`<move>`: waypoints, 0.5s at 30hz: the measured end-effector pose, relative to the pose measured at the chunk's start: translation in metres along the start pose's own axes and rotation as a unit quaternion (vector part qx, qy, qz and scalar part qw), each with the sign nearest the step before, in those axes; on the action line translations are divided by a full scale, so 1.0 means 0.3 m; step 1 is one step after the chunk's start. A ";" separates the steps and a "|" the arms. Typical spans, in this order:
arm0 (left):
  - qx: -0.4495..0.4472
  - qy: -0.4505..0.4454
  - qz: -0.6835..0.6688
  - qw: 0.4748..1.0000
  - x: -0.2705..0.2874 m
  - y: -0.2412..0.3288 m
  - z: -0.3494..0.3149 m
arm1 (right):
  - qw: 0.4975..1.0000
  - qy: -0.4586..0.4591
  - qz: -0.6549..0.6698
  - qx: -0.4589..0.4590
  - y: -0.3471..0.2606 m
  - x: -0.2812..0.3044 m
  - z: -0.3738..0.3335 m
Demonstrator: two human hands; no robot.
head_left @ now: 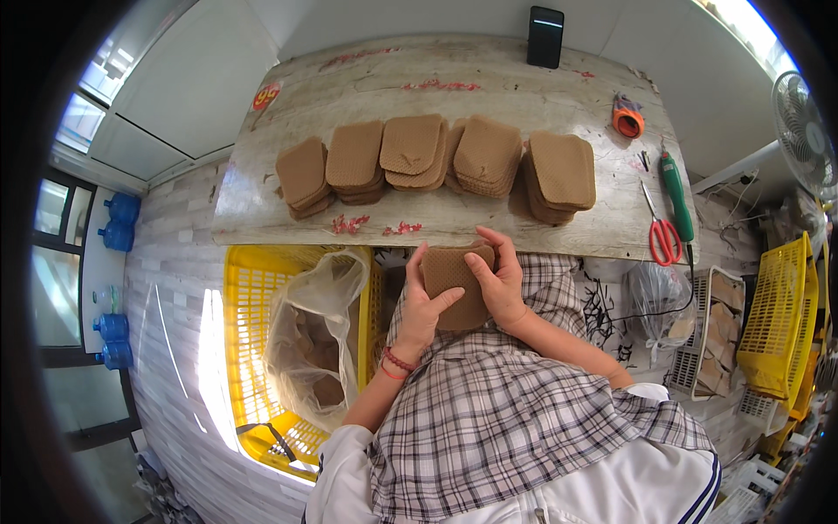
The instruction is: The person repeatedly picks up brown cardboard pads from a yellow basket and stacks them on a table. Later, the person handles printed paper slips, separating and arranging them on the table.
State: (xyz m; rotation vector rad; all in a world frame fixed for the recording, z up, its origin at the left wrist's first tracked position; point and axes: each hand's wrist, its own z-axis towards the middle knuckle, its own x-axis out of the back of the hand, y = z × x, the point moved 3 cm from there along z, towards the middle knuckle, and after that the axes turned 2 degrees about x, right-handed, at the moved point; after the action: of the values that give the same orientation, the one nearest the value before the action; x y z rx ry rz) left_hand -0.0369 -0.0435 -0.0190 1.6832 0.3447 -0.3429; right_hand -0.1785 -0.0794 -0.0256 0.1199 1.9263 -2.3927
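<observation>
Between my two hands is a brown textured pad [456, 278] with rounded corners, held above my lap just off the table's front edge. My left hand [426, 301] grips its left side, thumb lying on its face. On the other side my right hand [499, 284] holds it, the thumb pressed on the upper part. Whether it is one pad or a few together I cannot tell. Similar brown pads stand in several piles along the table, from the leftmost pile [303, 172] to the rightmost pile [561, 170].
On the table [367, 87] lie red-handled scissors [665, 240], a green corded tool [674, 188], an orange tape roll [628, 122] and a black phone [545, 37]. A yellow crate [234, 349] with a plastic bag [301, 297] of brown pieces stands left of my lap. A fan [803, 131] is at right.
</observation>
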 end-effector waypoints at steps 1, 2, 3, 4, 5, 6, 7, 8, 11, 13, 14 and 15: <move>0.053 -0.005 -0.043 0.998 -0.003 -0.022 -0.002 | 1.000 0.009 -0.001 0.002 -0.012 0.002 0.005; 0.059 -0.004 -0.053 0.997 -0.006 -0.031 -0.003 | 1.000 0.019 -0.003 0.003 -0.018 0.006 0.009; 0.067 -0.005 -0.063 0.996 -0.023 -0.021 -0.001 | 1.000 0.003 -0.010 -0.005 -0.019 0.018 0.017; 0.075 -0.007 -0.072 0.995 -0.039 -0.011 0.002 | 1.000 0.004 -0.010 -0.026 -0.021 0.031 0.013; 0.068 -0.004 -0.069 0.995 -0.050 -0.001 0.007 | 0.999 0.007 -0.010 -0.047 -0.028 0.045 0.002; 0.058 -0.005 -0.067 0.996 -0.066 0.010 0.024 | 0.998 0.012 -0.011 -0.064 -0.050 0.062 0.000; 0.049 -0.008 -0.067 0.997 -0.085 0.022 0.042 | 0.998 0.009 -0.015 -0.059 -0.076 0.080 -0.004; 0.047 -0.020 -0.054 0.997 -0.111 0.033 0.057 | 0.998 0.007 -0.019 -0.054 -0.105 0.101 -0.011; 0.035 -0.069 -0.005 0.997 -0.213 0.083 0.089 | 0.999 0.026 -0.040 -0.015 -0.195 0.200 0.020; 0.011 -0.098 -0.002 0.995 -0.296 0.109 0.124 | 0.998 0.054 -0.039 0.016 -0.261 0.277 0.066; -0.002 -0.108 -0.001 0.994 -0.331 0.123 0.146 | 0.997 0.072 -0.030 0.015 -0.282 0.313 0.098; 0.005 -0.115 0.006 0.993 -0.366 0.133 0.177 | 0.997 0.077 -0.026 0.007 -0.302 0.349 0.128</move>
State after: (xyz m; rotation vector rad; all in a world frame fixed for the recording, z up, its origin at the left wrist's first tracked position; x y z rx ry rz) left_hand -0.1217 -0.1049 0.0552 1.6344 0.1625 -0.5246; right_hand -0.2926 -0.0980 0.0599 0.2661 1.9998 -2.5001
